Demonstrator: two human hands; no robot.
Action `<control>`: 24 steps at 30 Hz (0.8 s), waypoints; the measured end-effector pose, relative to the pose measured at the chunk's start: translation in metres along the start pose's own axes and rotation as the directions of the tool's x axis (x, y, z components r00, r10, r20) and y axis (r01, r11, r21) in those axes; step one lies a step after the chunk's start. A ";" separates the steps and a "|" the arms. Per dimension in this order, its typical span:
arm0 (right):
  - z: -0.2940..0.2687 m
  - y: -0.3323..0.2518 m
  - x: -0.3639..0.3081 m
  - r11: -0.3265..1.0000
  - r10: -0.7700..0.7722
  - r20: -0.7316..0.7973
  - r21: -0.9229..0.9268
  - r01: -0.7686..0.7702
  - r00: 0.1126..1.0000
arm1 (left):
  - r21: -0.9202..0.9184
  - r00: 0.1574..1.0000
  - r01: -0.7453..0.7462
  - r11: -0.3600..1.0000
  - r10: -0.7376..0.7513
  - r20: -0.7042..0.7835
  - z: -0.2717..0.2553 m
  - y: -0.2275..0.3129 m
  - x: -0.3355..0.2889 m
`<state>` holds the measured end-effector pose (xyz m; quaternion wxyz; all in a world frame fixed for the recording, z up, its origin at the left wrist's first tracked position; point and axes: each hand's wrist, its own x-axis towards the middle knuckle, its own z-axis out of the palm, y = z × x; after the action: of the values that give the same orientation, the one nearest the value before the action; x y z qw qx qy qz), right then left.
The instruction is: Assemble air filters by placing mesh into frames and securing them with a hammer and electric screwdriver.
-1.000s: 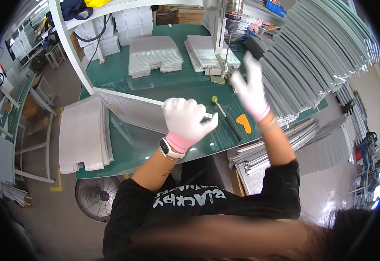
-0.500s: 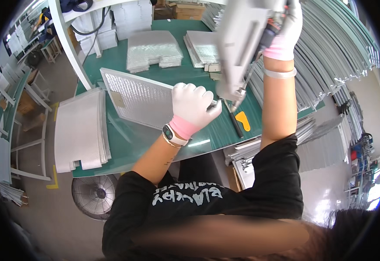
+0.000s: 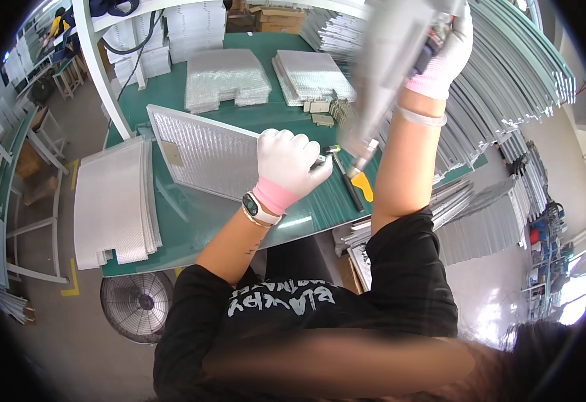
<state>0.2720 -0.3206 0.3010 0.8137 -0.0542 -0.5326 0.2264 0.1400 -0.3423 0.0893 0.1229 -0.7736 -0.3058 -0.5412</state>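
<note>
My left hand (image 3: 287,164), in a white glove with a pink cuff, grips the right corner of a framed metal mesh panel (image 3: 202,154) that lies tilted on the green table (image 3: 192,221). My right hand (image 3: 443,50), gloved the same way, is raised high and closed around a long grey power tool (image 3: 386,74). The tool is blurred and slants down, with its tip (image 3: 363,153) just right of my left hand. Under the tip, a black rod-shaped tool (image 3: 345,181) and an orange-handled tool (image 3: 364,189) lie on the table.
Stacks of mesh sheets (image 3: 227,77) sit at the back of the table and another pile (image 3: 115,201) at its left end. Long metal strips (image 3: 514,87) are heaped on the right. A white post (image 3: 105,77) rises at the back left; a fan (image 3: 137,305) stands on the floor.
My right hand went up from the table, took the grey tool and brought its tip down beside my left hand. The left hand stayed on the panel's corner.
</note>
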 end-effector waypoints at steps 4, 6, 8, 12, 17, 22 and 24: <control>0.002 0.001 -0.003 0.890 0.385 -0.032 0.279 -0.361 0.923 | -0.022 0.999 0.032 0.999 -0.031 0.028 0.000 0.004 0.002; 0.003 0.007 -0.009 0.879 0.443 -0.014 0.203 -0.431 0.897 | -0.081 1.000 0.025 0.996 -0.026 -0.013 0.002 -0.001 -0.001; 0.006 0.013 -0.014 0.909 0.404 0.034 0.095 -0.406 0.914 | -0.072 1.000 0.024 0.997 -0.025 -0.002 0.000 0.000 0.002; -0.039 0.055 0.002 0.754 0.063 0.588 0.501 -0.424 0.806 | -0.082 0.999 0.013 0.997 -0.010 0.040 0.000 0.005 0.007; -0.010 0.033 -0.018 0.897 0.441 0.021 0.033 -0.441 0.897 | -0.062 0.997 0.056 0.997 -0.052 0.060 -0.005 0.002 0.001; -0.026 0.034 -0.022 0.883 0.436 0.329 0.024 -0.469 0.838 | -0.112 0.999 0.034 0.993 -0.038 -0.027 0.002 0.006 0.000; -0.018 0.030 -0.044 0.893 0.450 0.330 -0.150 -0.425 0.830 | -0.037 0.996 0.084 0.996 -0.082 0.046 0.003 0.005 -0.006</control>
<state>0.2636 -0.3099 0.2463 0.6275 -0.1614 -0.6522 0.3935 0.1435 -0.3471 0.0831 0.0785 -0.7743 -0.3298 -0.5343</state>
